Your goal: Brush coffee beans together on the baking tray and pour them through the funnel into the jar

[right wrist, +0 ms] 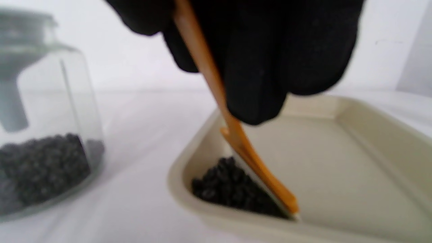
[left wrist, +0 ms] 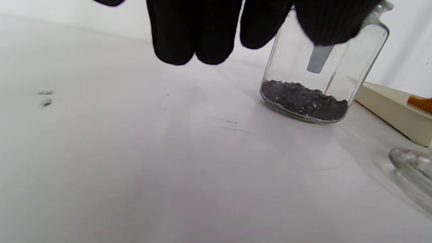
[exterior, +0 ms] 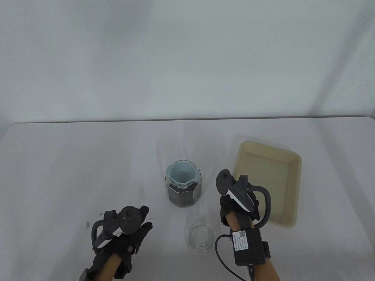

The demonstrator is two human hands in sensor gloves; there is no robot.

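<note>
Right wrist view shows our right hand [right wrist: 256,60] gripping the brush [right wrist: 236,135], beans [right wrist: 229,187] cornered in the tray [right wrist: 371,141]; left hand [exterior: 126,234] idle, loose; a hard flick could scatter them.

Jar [exterior: 183,187] and glass lid [exterior: 200,237] stand between the hands

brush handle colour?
Orange; the brush, held by the right hand, shows best in the right wrist view.
</note>
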